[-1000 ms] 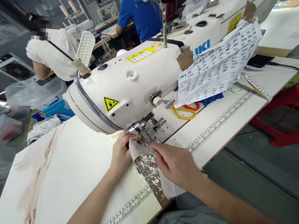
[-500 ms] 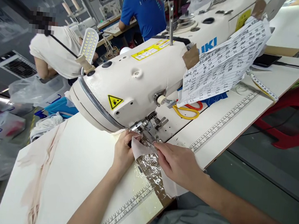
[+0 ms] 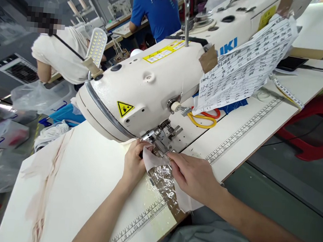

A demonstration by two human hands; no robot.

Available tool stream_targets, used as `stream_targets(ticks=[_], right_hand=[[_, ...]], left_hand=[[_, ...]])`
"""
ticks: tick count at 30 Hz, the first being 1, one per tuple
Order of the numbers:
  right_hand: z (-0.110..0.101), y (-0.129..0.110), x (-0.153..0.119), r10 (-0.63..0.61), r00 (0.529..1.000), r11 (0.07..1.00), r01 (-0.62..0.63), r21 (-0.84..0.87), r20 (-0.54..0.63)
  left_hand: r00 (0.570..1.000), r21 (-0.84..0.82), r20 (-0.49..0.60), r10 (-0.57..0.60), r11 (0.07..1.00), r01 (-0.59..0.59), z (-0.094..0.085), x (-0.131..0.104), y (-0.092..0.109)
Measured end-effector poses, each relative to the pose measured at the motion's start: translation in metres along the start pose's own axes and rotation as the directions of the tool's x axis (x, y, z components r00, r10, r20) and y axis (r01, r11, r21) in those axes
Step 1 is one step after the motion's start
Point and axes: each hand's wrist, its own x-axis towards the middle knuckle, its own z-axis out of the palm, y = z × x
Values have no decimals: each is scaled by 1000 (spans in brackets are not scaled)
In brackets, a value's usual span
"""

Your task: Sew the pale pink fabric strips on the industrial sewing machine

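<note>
Under the head of a white sewing machine, a pale pink fabric piece lies beside the needle area. My left hand is closed on the fabric's left edge, close to the presser foot. My right hand pinches at the right of the foot, thumb and index finger together around something thin, too small to make out. More pale fabric hangs below my right palm. Between the hands, shiny clear tape covers the table edge.
Orange-handled scissors lie right of the needle area. Handwritten paper hangs from the machine. A phone and measuring tape are at the right. Sheer fabric lies on the left tabletop. Two people sit beyond.
The view has shifted slightly. Both hands keep nearly the same place and grip at the machine, and the fabric has barely moved.
</note>
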Motion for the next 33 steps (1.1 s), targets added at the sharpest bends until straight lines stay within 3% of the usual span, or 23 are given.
stream_targets(ticks=[12,24,33], right_hand=[[-2,-2,2,35,997,999,-34,-3,70],[-3,-4,2,17,992,998,-8,-70,128],[-3,-2,2,44,989,998,-36,-58,141]], left_hand=[[1000,-5,-3,26,1000,-26,1,0,1],[998,192,6,65,979,-65,3,1,0],[999,74,-7,-34,997,34,-3,4,-1]])
